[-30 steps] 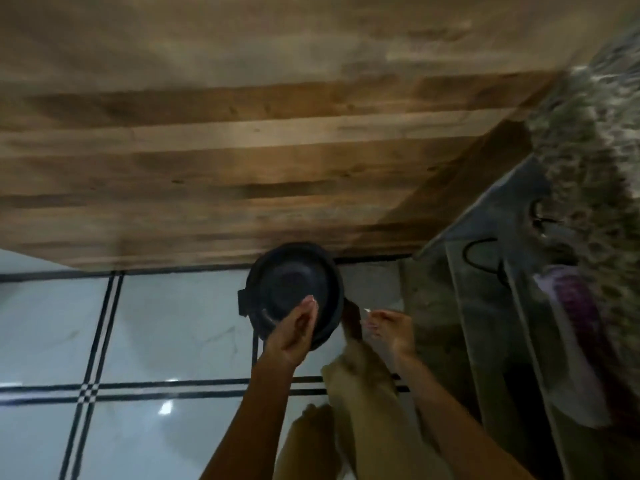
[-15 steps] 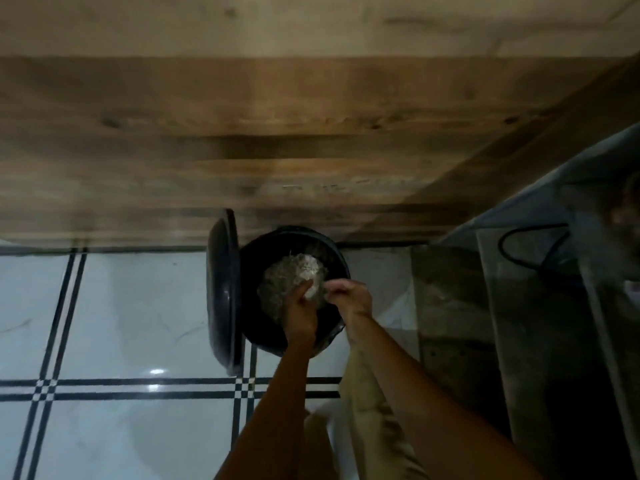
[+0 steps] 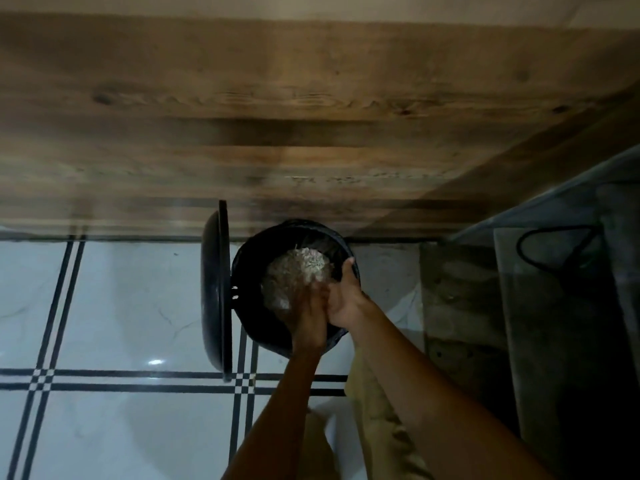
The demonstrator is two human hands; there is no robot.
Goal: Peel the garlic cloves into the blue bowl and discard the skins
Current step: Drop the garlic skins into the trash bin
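Your hands have drawn together over the round black bin since a moment ago. Your left hand is blurred, so its grip cannot be told. Your right hand touches it, one finger stretched to the right rim, the rest hidden. Pale papery skins lie heaped inside the bin. Its smooth lid stands up at the left.

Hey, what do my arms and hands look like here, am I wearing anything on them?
Both forearms are bare down to the bottom edge of the picture: no sleeves, gloves, watch or bracelet show. The left hand is motion-blurred, so rings cannot be judged; the right hand shows none. Some tan cloth, apparently clothing, shows between the arms.
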